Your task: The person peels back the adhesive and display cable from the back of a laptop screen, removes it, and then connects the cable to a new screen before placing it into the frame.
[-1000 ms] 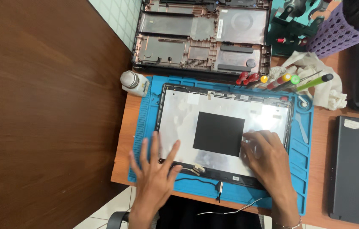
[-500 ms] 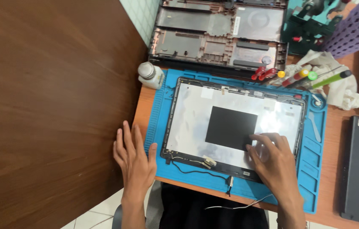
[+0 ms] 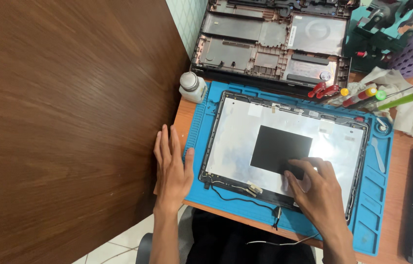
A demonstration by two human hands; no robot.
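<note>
My left hand (image 3: 171, 168) lay flat and open, fingers spread, across the desk edge and the rim of the blue rubbery work mat (image 3: 372, 205), seemingly bracing. My right hand (image 3: 316, 188), open too, pressed fingertips onto the silvery, foil-backed laptop lid panel (image 3: 238, 142) lying on the mat, beside its matte black square patch (image 3: 279, 149).
</note>
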